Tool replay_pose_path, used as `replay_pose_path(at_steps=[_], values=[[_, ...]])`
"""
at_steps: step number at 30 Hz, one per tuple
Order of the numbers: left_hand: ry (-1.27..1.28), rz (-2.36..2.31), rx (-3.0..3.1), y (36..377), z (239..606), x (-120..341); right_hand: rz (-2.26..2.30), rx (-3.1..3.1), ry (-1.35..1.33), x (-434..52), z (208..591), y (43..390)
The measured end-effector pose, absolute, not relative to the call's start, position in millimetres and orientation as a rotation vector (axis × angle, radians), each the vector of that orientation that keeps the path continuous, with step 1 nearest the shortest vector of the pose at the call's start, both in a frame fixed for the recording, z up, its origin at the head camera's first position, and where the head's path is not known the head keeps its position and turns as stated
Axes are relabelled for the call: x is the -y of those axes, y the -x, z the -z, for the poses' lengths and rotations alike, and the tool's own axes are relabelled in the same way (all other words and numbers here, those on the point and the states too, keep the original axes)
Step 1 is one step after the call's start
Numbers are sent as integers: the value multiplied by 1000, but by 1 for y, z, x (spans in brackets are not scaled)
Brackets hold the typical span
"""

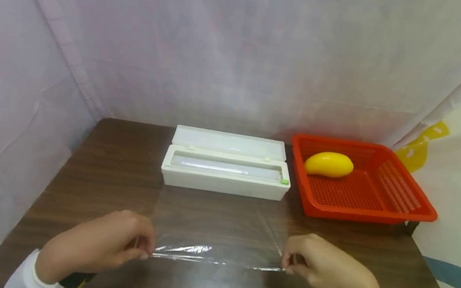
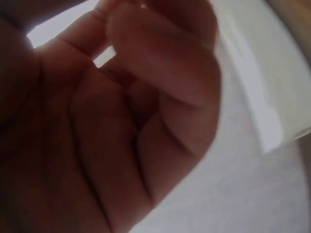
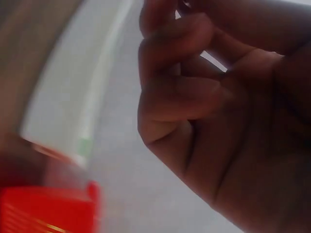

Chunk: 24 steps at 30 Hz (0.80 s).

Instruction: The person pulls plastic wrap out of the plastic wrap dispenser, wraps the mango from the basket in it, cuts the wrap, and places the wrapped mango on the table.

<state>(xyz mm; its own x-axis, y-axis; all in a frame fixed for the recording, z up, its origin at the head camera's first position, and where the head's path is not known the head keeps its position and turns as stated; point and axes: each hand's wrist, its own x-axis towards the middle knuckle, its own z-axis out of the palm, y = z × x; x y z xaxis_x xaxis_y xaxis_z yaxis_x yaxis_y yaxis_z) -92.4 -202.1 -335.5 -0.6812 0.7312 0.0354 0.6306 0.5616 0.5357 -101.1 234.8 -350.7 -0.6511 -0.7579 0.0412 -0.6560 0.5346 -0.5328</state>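
A clear sheet of cling film (image 1: 219,226) stretches from the white dispenser box (image 1: 226,170) toward me over the brown table (image 1: 111,171). My left hand (image 1: 141,247) pinches the film's near left corner; my right hand (image 1: 289,265) pinches its near right corner. The box stands open, lid tipped back, with a small green slider (image 1: 284,181) at its right end. In the left wrist view my curled fingers (image 2: 146,82) fill the frame, the box (image 2: 257,82) blurred behind. The right wrist view shows my curled fingers (image 3: 180,87) beside the box (image 3: 73,97) and a red basket corner (image 3: 48,208).
A red plastic basket (image 1: 380,209) sits at the table's right rear with a yellow mango (image 1: 328,164) inside. Pale cloth walls close in the back and left; a patterned sheet hangs on the right.
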Motion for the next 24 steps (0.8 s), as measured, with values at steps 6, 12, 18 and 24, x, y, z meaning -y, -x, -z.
replay_pose_path(at_steps=[6, 12, 18, 24], values=[[-1078, -709, -2579, 101, 369, 192, 641, -2618, 1194, -225, 380, 108], [-1007, -674, -2551, 105, 394, 186, 619, -2562, 1065, -224, 399, 111], [-1003, -630, -2585, 109, 406, 183, 598, -2563, 989, -222, 408, 116], [-960, -594, -2641, 112, 415, 182, 616, -2550, 951, -217, 414, 117]])
